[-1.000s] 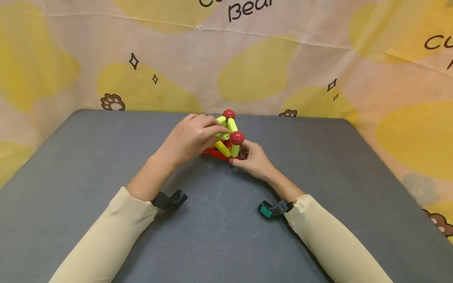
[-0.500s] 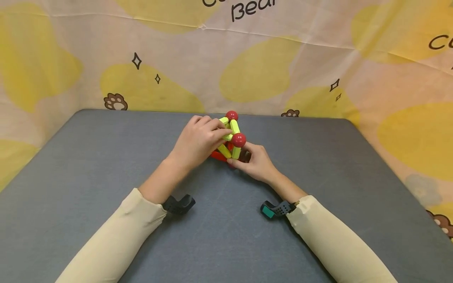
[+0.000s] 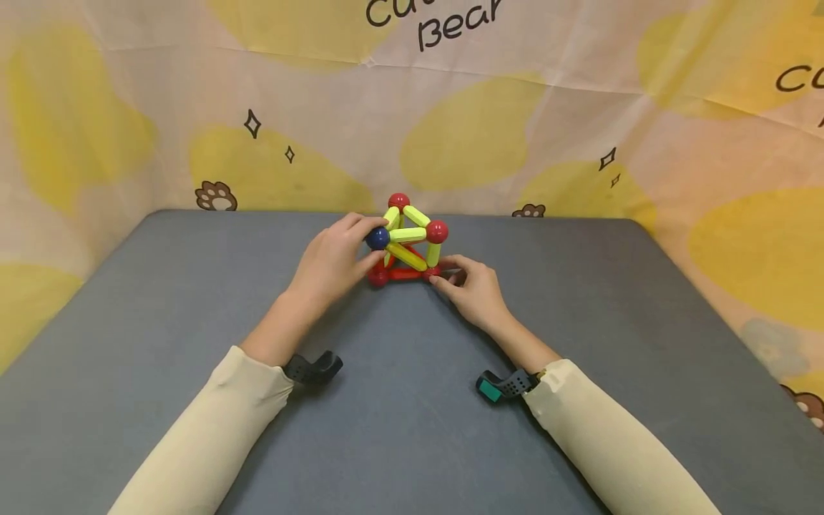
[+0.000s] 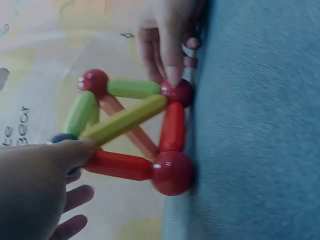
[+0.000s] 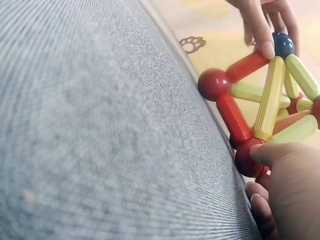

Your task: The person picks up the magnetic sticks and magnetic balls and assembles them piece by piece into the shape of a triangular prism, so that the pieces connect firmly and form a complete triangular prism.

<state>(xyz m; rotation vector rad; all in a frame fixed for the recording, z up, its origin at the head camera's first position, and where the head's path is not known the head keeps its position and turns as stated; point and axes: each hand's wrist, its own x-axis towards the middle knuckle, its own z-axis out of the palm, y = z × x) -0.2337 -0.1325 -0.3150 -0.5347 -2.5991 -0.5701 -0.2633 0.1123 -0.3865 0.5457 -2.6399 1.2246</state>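
A frame of magnetic sticks and balls stands on the grey table, with a long yellow stick slanting across its front. My left hand pinches the blue ball at the frame's upper left corner between thumb and fingers. Low on the right, my right hand holds a red ball with its thumb and fingers. Another red ball forms the near lower left corner, joined by red sticks. Light green sticks and more red balls make up the top.
The grey table spreads around the frame, its far edge just behind it. A patterned cloth hangs beyond that edge. Dark straps circle both wrists.
The frame has turned and shifted slightly left, bringing the blue ball and front sticks into sight. My left hand moved right, then back left; my right hand stays by the lower right corner.
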